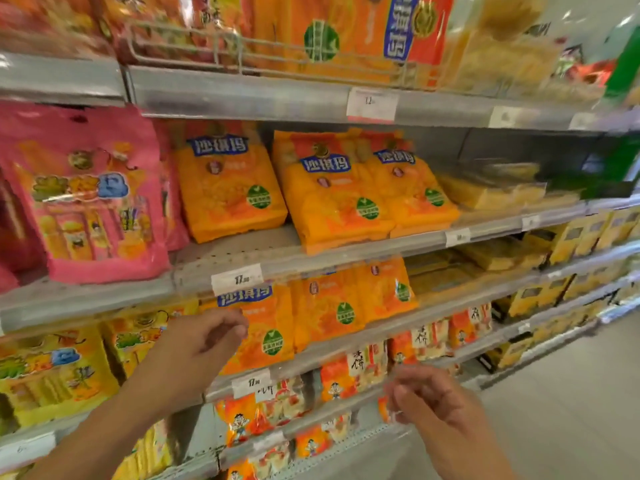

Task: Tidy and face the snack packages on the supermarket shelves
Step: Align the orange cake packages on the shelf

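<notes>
My left hand reaches up to the third shelf. Its loosely curled fingers sit in front of the left edge of an orange snack package with a blue label, and I see nothing gripped. More orange packages stand to the right of it on the same shelf. My right hand hovers lower, in front of the shelf of small rice-cracker bags, fingers loosely curled and empty. On the shelf above, three orange packages lean back, set unevenly. The frame is motion-blurred.
Pink bags fill the left of the second shelf and yellow bags the left of the third. White price tags hang on the shelf rails. Yellow boxes line the shelves at right. The grey aisle floor lies at lower right.
</notes>
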Available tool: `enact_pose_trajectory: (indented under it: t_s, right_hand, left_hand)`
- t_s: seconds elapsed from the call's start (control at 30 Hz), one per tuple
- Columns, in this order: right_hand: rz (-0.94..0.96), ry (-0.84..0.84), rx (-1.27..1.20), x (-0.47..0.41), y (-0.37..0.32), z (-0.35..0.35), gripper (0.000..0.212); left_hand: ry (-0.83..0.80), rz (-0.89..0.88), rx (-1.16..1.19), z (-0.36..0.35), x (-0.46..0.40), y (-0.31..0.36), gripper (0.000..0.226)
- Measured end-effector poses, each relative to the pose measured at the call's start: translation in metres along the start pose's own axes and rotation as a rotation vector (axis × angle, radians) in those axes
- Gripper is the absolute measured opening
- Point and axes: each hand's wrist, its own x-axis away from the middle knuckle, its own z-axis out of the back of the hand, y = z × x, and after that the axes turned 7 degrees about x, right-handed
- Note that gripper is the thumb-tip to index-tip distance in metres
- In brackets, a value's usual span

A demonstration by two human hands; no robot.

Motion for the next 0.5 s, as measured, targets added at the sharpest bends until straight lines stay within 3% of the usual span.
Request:
enact_pose_trajectory:
  t_s: [0.17, 0.3, 0.43, 0.5]
  right_hand:
    - [0.059, -0.056, -0.004, -0.081, -0.030, 0.017, 0.015]
    - [0.165, -0.168, 0.023, -0.147, -0.067, 0.039, 0.012]
    - [0.396, -0.223, 0.116, -0.201, -0.112, 0.068, 0.023]
    - [0.559, -0.215, 0.213, -0.223, -0.140, 0.077, 0.026]
  left_hand:
    - [0.049, -0.142, 0.076, -0.016, -0.064, 0.063, 0.016]
    - [0.125, -0.254, -0.012, -0.027, -0.108, 0.116, 0.015]
    - [0.260, -0.381, -0.168, -0.034, -0.141, 0.159, 0.025]
    - [0.390, -0.504, -0.298, -0.031, -0.152, 0.179, 0.014]
